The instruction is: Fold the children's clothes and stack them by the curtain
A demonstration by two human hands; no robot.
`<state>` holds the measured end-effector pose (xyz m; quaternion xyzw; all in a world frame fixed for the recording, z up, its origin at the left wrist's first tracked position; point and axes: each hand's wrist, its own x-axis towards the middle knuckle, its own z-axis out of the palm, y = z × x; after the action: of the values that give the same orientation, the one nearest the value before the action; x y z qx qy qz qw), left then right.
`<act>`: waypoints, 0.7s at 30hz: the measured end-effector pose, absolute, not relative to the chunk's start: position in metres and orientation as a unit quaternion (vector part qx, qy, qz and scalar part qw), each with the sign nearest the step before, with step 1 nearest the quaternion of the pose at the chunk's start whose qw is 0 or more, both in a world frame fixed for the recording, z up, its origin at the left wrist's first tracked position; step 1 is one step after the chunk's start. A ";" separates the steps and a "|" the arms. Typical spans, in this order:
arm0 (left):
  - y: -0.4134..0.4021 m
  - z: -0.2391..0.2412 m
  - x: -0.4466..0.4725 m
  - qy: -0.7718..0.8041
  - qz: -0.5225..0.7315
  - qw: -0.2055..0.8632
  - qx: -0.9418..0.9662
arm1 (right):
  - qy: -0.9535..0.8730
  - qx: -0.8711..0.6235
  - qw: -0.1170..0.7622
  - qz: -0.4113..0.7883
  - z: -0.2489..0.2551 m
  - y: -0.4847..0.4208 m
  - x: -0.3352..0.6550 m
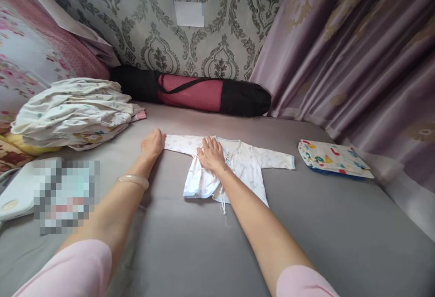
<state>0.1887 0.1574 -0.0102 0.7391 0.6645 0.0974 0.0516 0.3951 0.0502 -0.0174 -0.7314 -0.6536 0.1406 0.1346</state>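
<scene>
L hand (152,143) is curled nearly shut at the end of the near sleeve (180,143), apparently pinching the cuff; exact finger contact is hidden. R hand (211,154) is flat, fingers a bit spread, pressing on the chest w/ nothing gripped. Under it, and reaching out to both sides, is the small white fabric wrap-front shirt w/ light-blue edging (243,165), on the smooth grey bedsheet (190,242).

Progress, judged from the layout: shirt's laid out, both sleeves extended — the far sleeve (277,158), R of the R hand, lies fairly flat. Spreading/straightening looks mostly done, approx. Left, as far as shows: creases in the front panel just below the R hand, plus the thin white ties (223,201) nearer the wearer, hanging loose past the hem. No fold across the body yet.
</scene>
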 end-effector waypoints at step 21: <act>-0.049 0.004 0.299 0.441 0.132 0.156 0.874 | -0.603 -0.766 0.079 0.208 0.034 -0.086 0.434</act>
<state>0.2986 -0.0487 0.0038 0.8736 0.4414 0.1320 0.1564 0.4345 -0.0860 0.0339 -0.7657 -0.6035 0.2079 0.0794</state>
